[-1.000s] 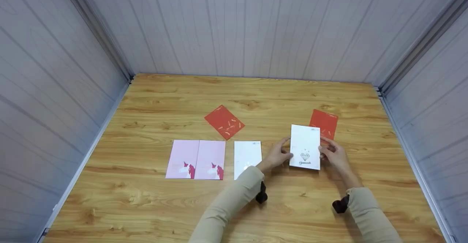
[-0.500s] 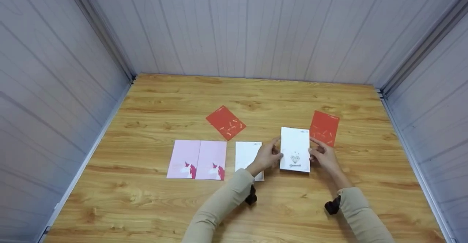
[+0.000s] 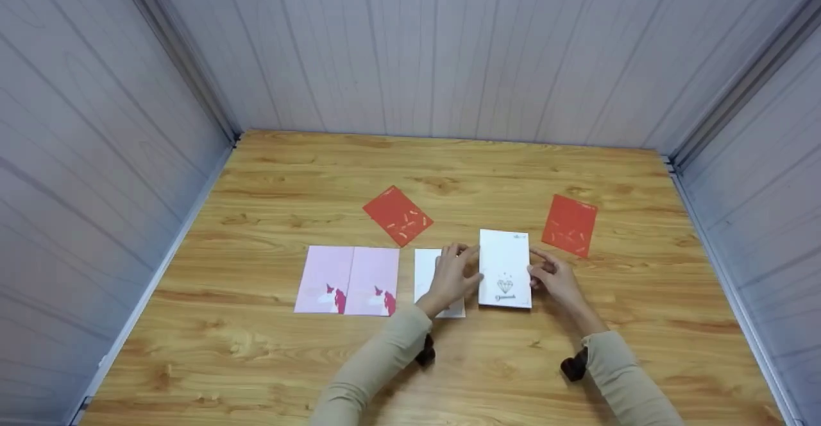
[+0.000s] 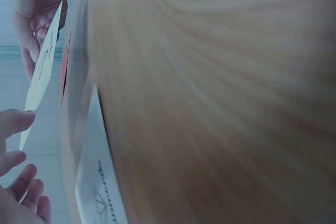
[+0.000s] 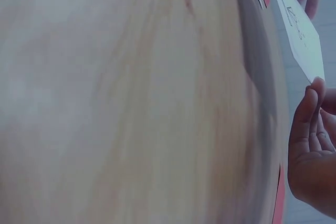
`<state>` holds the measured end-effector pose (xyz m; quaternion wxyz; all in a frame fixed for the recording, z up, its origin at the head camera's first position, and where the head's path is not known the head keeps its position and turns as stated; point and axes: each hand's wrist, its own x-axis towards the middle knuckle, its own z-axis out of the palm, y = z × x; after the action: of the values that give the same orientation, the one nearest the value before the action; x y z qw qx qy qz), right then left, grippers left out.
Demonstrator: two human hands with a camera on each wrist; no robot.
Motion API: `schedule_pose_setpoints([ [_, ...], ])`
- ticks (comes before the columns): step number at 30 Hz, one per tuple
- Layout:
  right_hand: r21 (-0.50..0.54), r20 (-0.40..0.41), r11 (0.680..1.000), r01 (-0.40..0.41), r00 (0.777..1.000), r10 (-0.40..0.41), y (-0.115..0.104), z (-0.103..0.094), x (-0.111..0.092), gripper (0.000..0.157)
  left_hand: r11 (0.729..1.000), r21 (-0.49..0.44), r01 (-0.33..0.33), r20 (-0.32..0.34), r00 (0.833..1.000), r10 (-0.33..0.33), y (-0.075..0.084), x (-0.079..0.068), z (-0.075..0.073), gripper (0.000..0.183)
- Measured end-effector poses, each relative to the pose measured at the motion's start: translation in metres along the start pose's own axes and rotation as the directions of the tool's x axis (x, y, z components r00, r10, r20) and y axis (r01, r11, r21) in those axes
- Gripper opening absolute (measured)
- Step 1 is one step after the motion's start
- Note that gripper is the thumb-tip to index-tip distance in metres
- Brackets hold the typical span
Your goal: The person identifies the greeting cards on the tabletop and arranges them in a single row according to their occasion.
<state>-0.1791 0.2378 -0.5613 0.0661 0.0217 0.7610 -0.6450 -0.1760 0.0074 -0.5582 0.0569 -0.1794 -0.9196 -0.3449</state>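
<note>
A thin white booklet with a printed diamond is held above the table between both hands, tilted in the wrist views. The left hand pinches its left edge, thumb in front. On the opposite edge, the right hand grips with thumb and fingers. Underneath the left hand lies a second white booklet, partly covered by that hand and wrist. In the left wrist view this lower white booklet shows similar print. The held booklet also appears in the right wrist view, the right thumb at its corner.
Two pink booklets with unicorn prints lie side by side at the left. A red card lies askew behind the lower white booklet, and another red card lies behind the right hand. Panelled walls enclose the wooden table.
Both hands have carried the white booklet leftward and slightly toward the person, off the right red card it partly covered. The left hand now hides more of the lower white booklet.
</note>
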Motion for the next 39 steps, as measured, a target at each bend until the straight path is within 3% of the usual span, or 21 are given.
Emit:
schedule_pose_setpoints([
  [10, 0.01, 0.008, 0.999, -0.043, 0.999, 0.043, 0.004, 0.015, -0.003, 0.044, 0.994, 0.09, 0.07, 0.005, 0.998, -0.07, -0.01, -0.011, -0.002, 0.052],
  [18, -0.011, 0.031, 0.996, -0.084, 0.996, 0.084, 0.005, 0.022, -0.004, 0.045, 0.98, 0.181, 0.084, 0.021, 0.996, -0.09, -0.013, -0.015, -0.003, 0.052],
  [28, -0.049, 0.072, 0.994, -0.1, 0.992, 0.104, 0.006, 0.027, -0.002, 0.043, 0.984, 0.149, 0.097, 0.026, 0.994, -0.102, -0.02, -0.019, 0.0, 0.053],
  [34, -0.093, 0.052, 0.986, -0.136, 0.989, 0.142, 0.002, 0.03, -0.004, 0.041, 0.982, 0.164, 0.097, 0.017, 0.995, -0.101, -0.019, -0.02, 0.001, 0.05],
  [39, -0.108, 0.035, 0.987, -0.118, 0.992, 0.122, 0.002, 0.032, -0.007, 0.038, 0.981, 0.157, 0.109, 0.035, 0.993, -0.116, -0.019, -0.02, 0.001, 0.05],
])
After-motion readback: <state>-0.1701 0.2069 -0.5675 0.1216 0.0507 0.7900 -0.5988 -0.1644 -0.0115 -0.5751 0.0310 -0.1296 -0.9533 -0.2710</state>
